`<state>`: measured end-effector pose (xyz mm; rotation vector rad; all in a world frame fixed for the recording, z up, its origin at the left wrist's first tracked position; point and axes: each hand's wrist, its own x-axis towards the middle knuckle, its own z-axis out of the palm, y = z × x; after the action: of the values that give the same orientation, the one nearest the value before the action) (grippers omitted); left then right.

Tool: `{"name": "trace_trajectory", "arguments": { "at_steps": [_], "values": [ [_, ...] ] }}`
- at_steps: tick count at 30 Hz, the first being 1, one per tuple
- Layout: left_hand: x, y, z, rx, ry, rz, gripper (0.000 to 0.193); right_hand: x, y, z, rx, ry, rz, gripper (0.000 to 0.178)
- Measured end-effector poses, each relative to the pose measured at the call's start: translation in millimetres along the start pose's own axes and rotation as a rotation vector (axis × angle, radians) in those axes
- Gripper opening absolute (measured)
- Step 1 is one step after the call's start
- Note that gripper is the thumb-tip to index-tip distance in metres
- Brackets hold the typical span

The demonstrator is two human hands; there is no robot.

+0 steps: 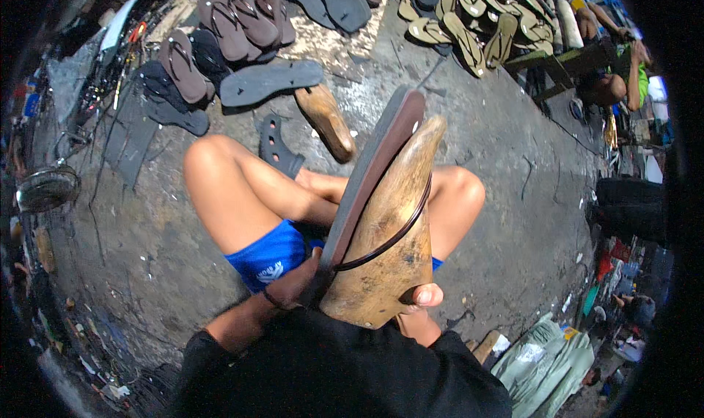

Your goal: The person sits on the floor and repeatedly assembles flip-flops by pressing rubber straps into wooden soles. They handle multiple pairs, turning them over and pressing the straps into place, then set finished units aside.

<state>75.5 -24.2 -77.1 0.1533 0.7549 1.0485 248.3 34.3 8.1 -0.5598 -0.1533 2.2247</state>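
Observation:
A brown-topped flip-flop (372, 172) with a dark sole is fitted against a worn wooden shoe last (392, 231), tilted up in front of my chest. Its thin dark strap (396, 238) loops across the last. My left hand (297, 280) grips the flip-flop at the heel end, thumb on the sole's edge; the other fingers are partly hidden. Around the wide end of the last closes my right hand (425, 297), of which mainly the thumb shows. A second wooden last (326, 121) lies on the ground beyond my legs, beside a loose dark sole (271, 83).
Brown flip-flops (238, 26) and dark soles (334, 4) lie at the far side. Tan flip-flops (469, 37) are heaped at far right, near a wooden bench (565, 62) and another person (634, 73). A grey-green sack (546, 367) sits at near right, a metal bowl (48, 188) at left.

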Motion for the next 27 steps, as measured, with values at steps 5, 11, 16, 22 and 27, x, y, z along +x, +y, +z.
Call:
{"name": "trace_trajectory", "arguments": {
  "at_steps": [5, 11, 16, 22, 27],
  "values": [
    [18.5, 13.0, -15.3, -0.363, -0.022, 0.22, 0.115, 38.4, -1.9, -18.0, -0.522, -0.01, 0.2, 0.105],
    [20.0, 1.4, -25.0, -0.401, 0.135, 0.404, 0.08, 25.6, 35.9, -56.7, -1.385, -0.006, 0.105, 0.086],
    [44.9, 78.6, -27.3, -0.299, 0.368, 0.492, 0.08, 42.6, -12.1, -34.0, -1.086, -0.068, 0.155, 0.055],
    [27.9, 133.9, -50.2, -0.701, -0.595, 0.305, 0.102, 163.6, -49.6, -75.0, -1.463, 0.156, -0.215, 0.051],
    [37.6, 109.3, -29.0, -0.67, -0.445, 0.549, 0.094, 262.0, -43.1, -113.9, -1.967, 0.434, -0.39, 0.066]
  ]
}}
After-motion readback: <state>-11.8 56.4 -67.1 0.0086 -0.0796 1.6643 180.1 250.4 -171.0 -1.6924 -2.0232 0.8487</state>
